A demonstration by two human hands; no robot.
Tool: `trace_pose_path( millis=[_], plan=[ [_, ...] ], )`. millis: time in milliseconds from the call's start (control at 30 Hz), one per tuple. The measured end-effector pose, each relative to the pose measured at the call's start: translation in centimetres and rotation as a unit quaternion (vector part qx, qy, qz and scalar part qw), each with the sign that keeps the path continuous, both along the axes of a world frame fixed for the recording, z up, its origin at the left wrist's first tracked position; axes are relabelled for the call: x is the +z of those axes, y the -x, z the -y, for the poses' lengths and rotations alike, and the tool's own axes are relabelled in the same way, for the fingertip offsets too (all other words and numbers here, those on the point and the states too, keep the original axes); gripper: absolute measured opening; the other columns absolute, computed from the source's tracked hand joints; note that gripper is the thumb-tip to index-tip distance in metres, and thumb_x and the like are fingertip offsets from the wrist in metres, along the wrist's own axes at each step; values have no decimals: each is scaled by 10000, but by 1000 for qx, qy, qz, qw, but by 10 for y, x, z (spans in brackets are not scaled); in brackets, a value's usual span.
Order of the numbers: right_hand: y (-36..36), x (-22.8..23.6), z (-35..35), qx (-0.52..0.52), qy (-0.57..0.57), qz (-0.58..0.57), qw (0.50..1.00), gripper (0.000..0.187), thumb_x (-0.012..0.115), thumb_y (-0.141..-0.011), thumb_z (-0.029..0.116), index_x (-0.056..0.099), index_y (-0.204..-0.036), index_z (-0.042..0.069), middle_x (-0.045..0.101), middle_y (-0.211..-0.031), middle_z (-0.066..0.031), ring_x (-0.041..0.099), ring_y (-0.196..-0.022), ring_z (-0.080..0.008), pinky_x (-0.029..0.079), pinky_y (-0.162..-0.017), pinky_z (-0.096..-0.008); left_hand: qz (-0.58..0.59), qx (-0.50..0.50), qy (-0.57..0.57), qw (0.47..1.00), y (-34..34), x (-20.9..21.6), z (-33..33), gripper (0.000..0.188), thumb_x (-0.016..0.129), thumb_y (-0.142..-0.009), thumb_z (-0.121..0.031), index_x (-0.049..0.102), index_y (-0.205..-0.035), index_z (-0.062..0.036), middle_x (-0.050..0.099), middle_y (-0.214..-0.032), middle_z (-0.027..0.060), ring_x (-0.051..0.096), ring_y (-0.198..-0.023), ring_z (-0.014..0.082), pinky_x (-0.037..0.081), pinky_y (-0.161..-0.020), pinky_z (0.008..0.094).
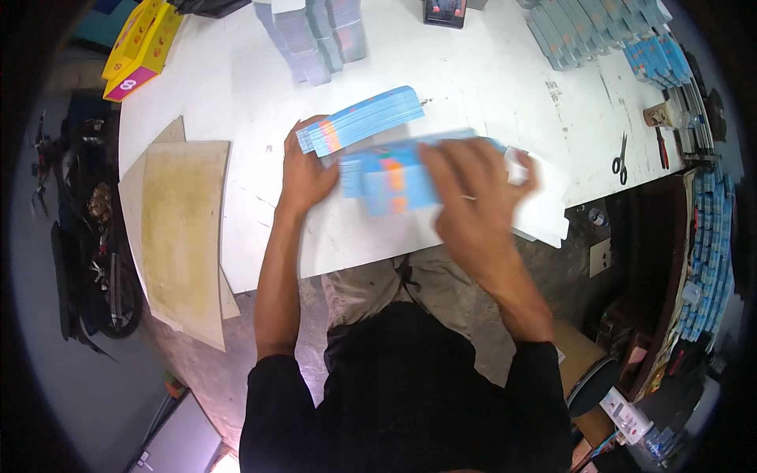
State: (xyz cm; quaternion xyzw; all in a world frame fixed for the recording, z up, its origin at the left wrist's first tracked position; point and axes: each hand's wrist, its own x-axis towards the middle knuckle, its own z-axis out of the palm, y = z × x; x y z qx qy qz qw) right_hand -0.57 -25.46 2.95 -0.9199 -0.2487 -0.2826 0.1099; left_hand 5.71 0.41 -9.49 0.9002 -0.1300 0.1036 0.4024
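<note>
Card stack on table; scissors right (near edge).
</note>
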Motion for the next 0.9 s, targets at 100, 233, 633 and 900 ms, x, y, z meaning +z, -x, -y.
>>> trace_pose_path(
  millis=[100, 233, 633, 900],
  plan=[
    [11, 65, 50, -23, -83, -80, 993, 536, 614, -772, -72, 705, -1270, 103, 700, -1153, -78, 627, -1175, -264, 341, -1096, -460, -5, 31, -20, 999, 6, 1, -12, 416, 750, -801, -43, 663, -1206, -80, 685, -1217, 107, 593, -1188, 352, 335, -1187, 509],
    [-7, 114, 125, -79, -141, -297, 941, 325, 734, -880, 23, 698, -1202, -4, 722, -1030, -155, 691, -940, -251, 536, -879, -362, -25, 21, 14, 999, 4, 6, -2, 419, 739, -786, 24, 641, -1183, -66, 695, -1164, 109, 603, -1156, 356, 320, -1213, 519],
    [-59, 43, 177, -169, 28, -586, 792, 452, 800, -890, 168, 654, -1243, -73, 674, -1175, -249, 690, -998, -305, 537, -883, -389, 16, 39, 29, 999, 0, -3, -5, 218, 718, -887, -10, 684, -1101, 17, 702, -1090, 166, 680, -993, 346, 506, -1026, 434],
    [-10, 58, 127, -148, -78, -228, 959, 385, 823, -886, 177, 681, -1179, -27, 707, -1180, -183, 678, -1087, -315, 507, -959, -417, 38, 55, -36, 997, 6, -15, -5, 339, 668, -838, 35, 682, -1160, -70, 692, -1186, 90, 562, -1190, 363, 352, -1186, 489]
  ],
)
